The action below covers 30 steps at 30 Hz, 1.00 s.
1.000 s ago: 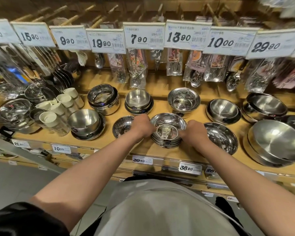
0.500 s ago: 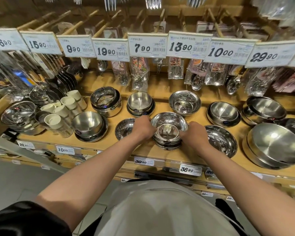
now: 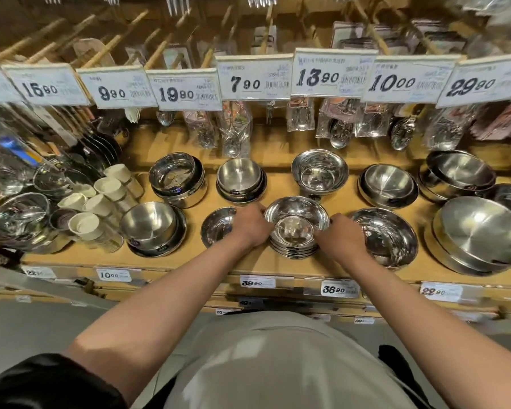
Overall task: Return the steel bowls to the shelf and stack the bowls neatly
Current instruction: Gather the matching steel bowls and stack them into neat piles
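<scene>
Stack of steel bowls [image 3: 296, 231]: polished, mirror-bright, round, shallow, nested; rests on front centre of wooden shelf [image 3: 260, 262]. Left hand [image 3: 250, 224] curled against stack's left rim; right hand [image 3: 341, 236] curled against right rim; both gripping stack, fingertips hidden behind bowls. Small shiny dish [image 3: 217, 228] just left of left hand. Wide shallow bowl [image 3: 388, 236] just beside right hand. Brushed matte bowl [image 3: 481, 231] far right. Cream cylindrical cups [image 3: 101, 199] at left. Paper price tags [image 3: 254, 79] hang above.
</scene>
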Each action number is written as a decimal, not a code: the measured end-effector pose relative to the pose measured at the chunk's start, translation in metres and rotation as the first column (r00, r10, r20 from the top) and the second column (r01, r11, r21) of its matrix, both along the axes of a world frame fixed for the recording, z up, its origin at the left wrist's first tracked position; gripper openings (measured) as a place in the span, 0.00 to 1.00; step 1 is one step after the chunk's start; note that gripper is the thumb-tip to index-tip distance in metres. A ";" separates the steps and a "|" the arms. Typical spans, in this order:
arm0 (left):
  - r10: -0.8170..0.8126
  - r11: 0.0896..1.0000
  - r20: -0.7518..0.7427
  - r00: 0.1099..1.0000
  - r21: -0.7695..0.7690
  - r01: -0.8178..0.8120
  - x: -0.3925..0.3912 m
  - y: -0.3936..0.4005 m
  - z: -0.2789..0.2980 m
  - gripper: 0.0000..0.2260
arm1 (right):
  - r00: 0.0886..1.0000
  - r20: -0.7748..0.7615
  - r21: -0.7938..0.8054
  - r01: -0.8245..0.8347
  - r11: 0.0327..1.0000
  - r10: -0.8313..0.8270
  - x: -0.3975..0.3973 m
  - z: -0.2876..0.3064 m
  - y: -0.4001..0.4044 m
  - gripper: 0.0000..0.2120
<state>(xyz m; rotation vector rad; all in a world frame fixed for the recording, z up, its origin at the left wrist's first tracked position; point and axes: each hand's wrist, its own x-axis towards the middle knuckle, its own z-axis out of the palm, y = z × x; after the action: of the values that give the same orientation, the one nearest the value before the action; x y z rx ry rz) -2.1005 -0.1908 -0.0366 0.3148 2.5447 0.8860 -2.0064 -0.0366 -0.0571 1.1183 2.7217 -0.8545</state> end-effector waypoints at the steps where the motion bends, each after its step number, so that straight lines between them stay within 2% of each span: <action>1: 0.009 1.000 0.007 1.000 0.011 -0.009 -0.001 0.000 -0.001 0.02 | 1.000 -0.002 0.000 0.010 1.000 -0.010 0.000 -0.001 0.000 0.13; 6: -0.010 1.000 0.030 0.999 0.007 0.010 -0.004 0.000 -0.006 0.14 | 0.998 -0.031 -0.064 0.046 0.997 -0.048 0.000 -0.004 -0.001 0.20; 8: -0.004 1.000 0.026 1.000 -0.012 0.004 -0.005 0.002 -0.009 0.16 | 0.997 -0.039 -0.090 0.059 0.994 -0.063 0.000 -0.004 -0.001 0.21; 15: 0.017 0.999 -0.007 1.000 -0.030 -0.017 -0.007 0.006 -0.009 0.15 | 0.994 -0.057 -0.100 0.085 0.991 -0.091 -0.002 -0.003 -0.002 0.15; 19: 0.035 0.999 -0.002 0.999 -0.015 -0.035 -0.005 0.007 -0.006 0.10 | 0.996 -0.059 -0.119 0.063 0.991 -0.071 -0.004 0.006 0.003 0.13; 24: 0.092 0.995 -0.021 0.996 -0.033 -0.093 0.001 0.012 -0.002 0.11 | 0.998 -0.062 -0.135 0.009 0.991 -0.017 -0.008 0.017 0.010 0.19; 30: 0.153 0.988 0.008 0.988 -0.019 -0.153 0.016 0.009 -0.012 0.14 | 0.997 -0.027 -0.151 -0.077 0.985 0.074 -0.003 0.014 0.012 0.21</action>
<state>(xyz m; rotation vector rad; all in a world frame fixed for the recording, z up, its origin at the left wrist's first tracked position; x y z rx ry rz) -2.0846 -0.1815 -0.0488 0.1102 2.5937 0.9158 -2.0092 -0.0243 -0.0435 0.9753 2.6438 -1.0477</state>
